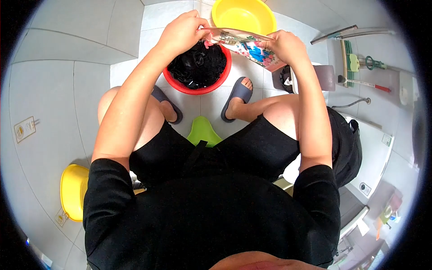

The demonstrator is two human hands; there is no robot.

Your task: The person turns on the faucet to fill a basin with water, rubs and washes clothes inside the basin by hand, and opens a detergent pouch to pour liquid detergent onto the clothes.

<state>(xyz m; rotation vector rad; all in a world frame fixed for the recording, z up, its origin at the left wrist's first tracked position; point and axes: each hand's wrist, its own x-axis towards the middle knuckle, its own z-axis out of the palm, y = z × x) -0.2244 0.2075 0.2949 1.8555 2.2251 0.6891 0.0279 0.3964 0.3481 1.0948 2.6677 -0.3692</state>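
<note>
Between my two hands a flat, colourful printed packet (258, 51) is stretched out, pink with blue and floral patches; its exact kind does not show. My left hand (184, 33) pinches its left end, fingers closed. At the other end my right hand (288, 47) grips the edge, thumb on the printed face. Below the left hand, a red basin (198, 91) on the floor holds a heap of wet-looking black cloth (198, 65). The packet is above and to the right of that basin, partly in front of a yellow basin (243, 15).
A green stool (203, 130) shows between my legs, and my slippers (240, 90) are on the tiles. Right of them stands a bin (286, 81) with a black liner. Tools, including a red-handled one (382, 87), are along the right wall. Another yellow basin (74, 191) is at left.
</note>
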